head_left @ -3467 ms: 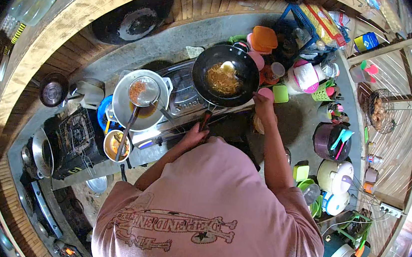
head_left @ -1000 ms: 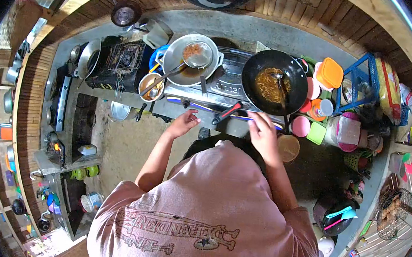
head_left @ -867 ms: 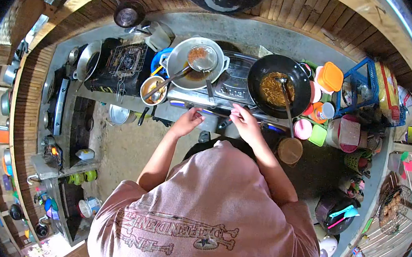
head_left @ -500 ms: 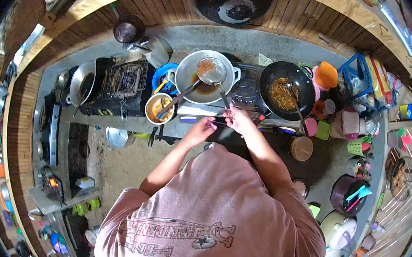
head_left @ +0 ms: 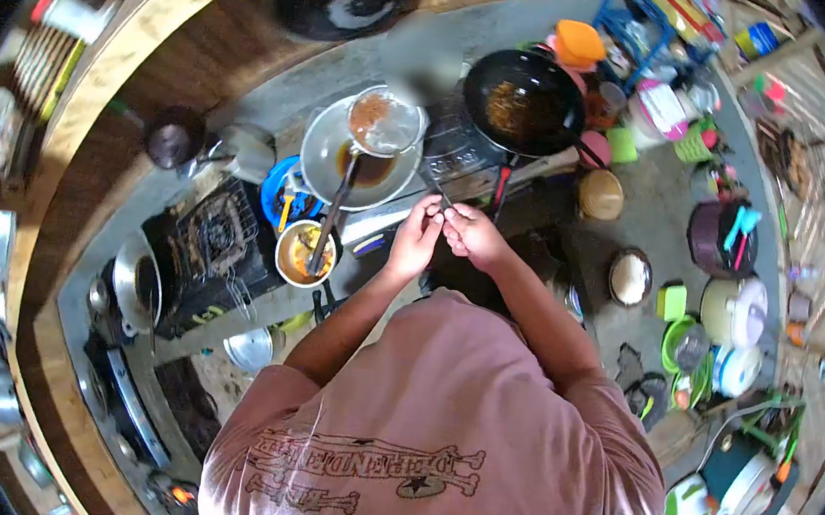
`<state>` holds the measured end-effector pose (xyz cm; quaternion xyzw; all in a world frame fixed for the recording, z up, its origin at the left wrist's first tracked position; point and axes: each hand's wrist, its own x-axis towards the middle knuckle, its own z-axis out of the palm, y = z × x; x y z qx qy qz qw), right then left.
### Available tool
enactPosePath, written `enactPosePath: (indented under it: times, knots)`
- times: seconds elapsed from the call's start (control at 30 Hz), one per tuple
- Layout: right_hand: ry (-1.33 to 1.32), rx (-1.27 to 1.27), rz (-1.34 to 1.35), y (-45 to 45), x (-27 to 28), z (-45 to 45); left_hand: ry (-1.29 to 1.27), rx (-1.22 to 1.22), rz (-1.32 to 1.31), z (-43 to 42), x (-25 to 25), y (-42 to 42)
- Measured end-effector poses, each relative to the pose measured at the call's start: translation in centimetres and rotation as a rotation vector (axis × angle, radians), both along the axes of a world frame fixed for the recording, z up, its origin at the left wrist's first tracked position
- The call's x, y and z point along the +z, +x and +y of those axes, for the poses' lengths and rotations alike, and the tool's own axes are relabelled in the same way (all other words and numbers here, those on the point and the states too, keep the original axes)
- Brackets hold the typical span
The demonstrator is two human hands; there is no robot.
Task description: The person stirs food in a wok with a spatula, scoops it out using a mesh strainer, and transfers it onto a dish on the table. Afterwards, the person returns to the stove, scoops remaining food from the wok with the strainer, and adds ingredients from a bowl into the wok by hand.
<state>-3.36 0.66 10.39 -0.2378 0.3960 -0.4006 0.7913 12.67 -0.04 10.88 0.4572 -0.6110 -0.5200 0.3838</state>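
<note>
My right hand (head_left: 472,237) is closed at the lower end of a thin dark handle (head_left: 437,188) by the pot. Touching it, my left hand (head_left: 419,234) has bent fingers pressed together; what they grip is too small to tell. A blurred grey round shape (head_left: 423,58) shows above the stove, roughly in line with the handle. The grey pot (head_left: 318,152) holds brown liquid, with a strainer (head_left: 386,124) of reddish bits over it. Right of it is the black wok (head_left: 546,136) with noodles (head_left: 512,107) and a dark utensil handle (head_left: 589,152).
A bowl of food (head_left: 306,252) and a blue basin (head_left: 278,193) are left of the pot. A second burner (head_left: 215,227) stands further left. Right of the wok are an orange container (head_left: 579,44), a round wooden lid (head_left: 601,194) and a dark pot (head_left: 716,239).
The view has turned. My hands have left the wok and come together near the pot, with the dark handle at my fingers. The egg seen earlier no longer shows in the wok.
</note>
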Motion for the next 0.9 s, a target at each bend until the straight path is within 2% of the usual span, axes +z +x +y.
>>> enactPosePath:
  times: [0.07,0.17,0.23,0.3,0.43,0.5,0.57,0.7,0.83,0.9]
  knots:
    - [-0.072,-0.039,0.074,-1.2,0.8,2.6,-0.123,-0.074,-0.016,1.1,0.4,-1.2]
    - [-0.104,-0.120,0.091,-3.0,3.8,7.7,-0.187,-0.238,-0.059,3.2,2.2,-2.8]
    - [-0.121,-0.167,0.092,-4.7,3.3,11.0,-0.168,-0.329,-0.061,5.0,2.5,-4.2]
    - [-0.106,-0.205,0.103,-5.9,4.3,14.6,-0.265,-0.453,-0.051,7.1,2.7,-5.6]
    - [-0.020,-0.385,0.142,-8.0,4.2,22.6,-0.261,-0.699,-0.075,12.0,2.5,-8.8]
    - [0.004,-0.461,0.053,-8.9,4.0,27.4,-0.262,-0.814,-0.093,15.2,2.5,-10.6]
    - [0.017,-0.558,0.021,-9.5,4.6,32.6,-0.381,-0.908,-0.142,19.1,3.6,-12.7]
    - [0.032,-0.818,-0.042,-9.0,4.9,44.0,-0.410,-1.099,-0.101,28.4,4.4,-16.4]
    - [0.011,-1.097,-0.015,-8.5,5.5,55.5,-0.259,-1.323,-0.151,39.2,5.9,-19.8]
    - [-0.018,-1.199,0.006,-7.7,4.7,61.5,-0.262,-1.461,-0.111,44.3,5.2,-20.7]
